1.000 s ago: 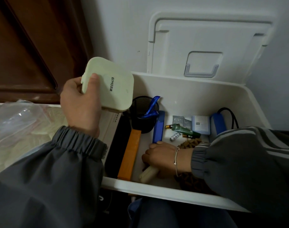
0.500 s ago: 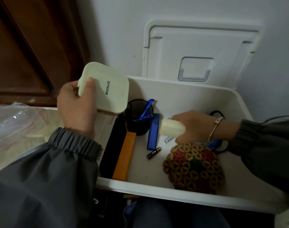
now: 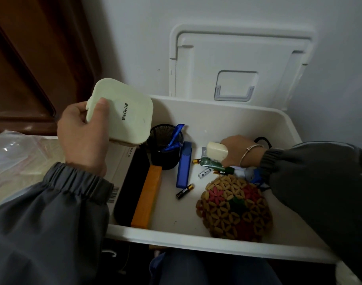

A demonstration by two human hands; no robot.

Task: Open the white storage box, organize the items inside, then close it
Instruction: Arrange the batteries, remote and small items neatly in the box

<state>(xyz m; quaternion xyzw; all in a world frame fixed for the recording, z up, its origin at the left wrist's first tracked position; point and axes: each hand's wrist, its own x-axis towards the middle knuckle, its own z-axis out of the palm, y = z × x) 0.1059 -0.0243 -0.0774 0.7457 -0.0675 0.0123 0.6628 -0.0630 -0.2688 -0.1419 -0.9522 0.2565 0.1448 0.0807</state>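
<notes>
The white storage box stands open, its lid upright against the wall behind it. On the box floor at the near right lies a round beaded mat in tan, red and green. The left hand is raised over the box's left rim and grips a pale green case with dark lettering, thumb laid across its top. Along the left wall lie a black slab and, just beside it, an orange bar. A black mesh pen cup stands at the far left with something blue in it, and a blue case lies next to it. The right hand reaches in from the right, fingers curled round a cream block – held just above a green tube. Small batteries are scattered nearby – a black one near the blue case, a white one by the tube.
</notes>
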